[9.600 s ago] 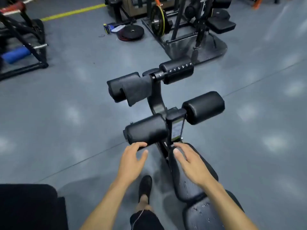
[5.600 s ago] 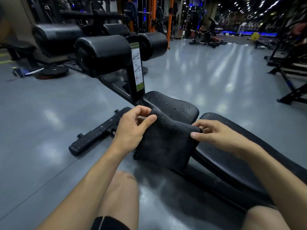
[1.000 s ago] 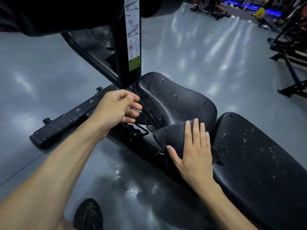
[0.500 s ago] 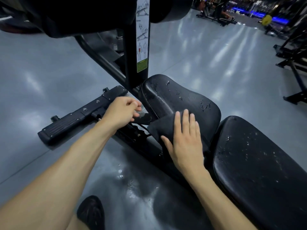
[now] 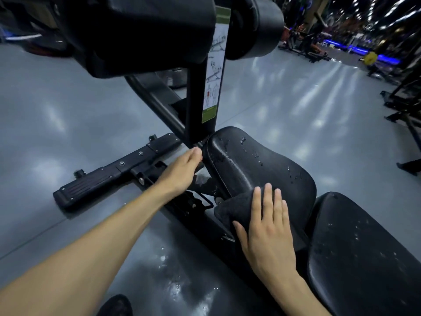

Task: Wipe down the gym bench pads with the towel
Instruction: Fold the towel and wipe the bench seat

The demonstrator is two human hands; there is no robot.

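Pressing flat, your right hand (image 5: 268, 226) pins the dark towel (image 5: 237, 208) on the seat pad (image 5: 257, 169) at its 6 o'clock edge, fingers straight and slightly spread. Your left hand (image 5: 182, 172) touches the pad's 9 o'clock side, fingers together. Droplets dot the back pad (image 5: 364, 252) at 3 o'clock of the towel.

Grey glossy floor (image 5: 68, 115), wet patches noted near the bottom edge. Instruction label (image 5: 213, 71), white with green foot, fixed on the black upright post (image 5: 196, 99). Black foot bar (image 5: 109, 176) laid on the floor. Yellow weight plate (image 5: 370, 57) seen far right. Dark shoe (image 5: 116, 306) at the bottom edge.
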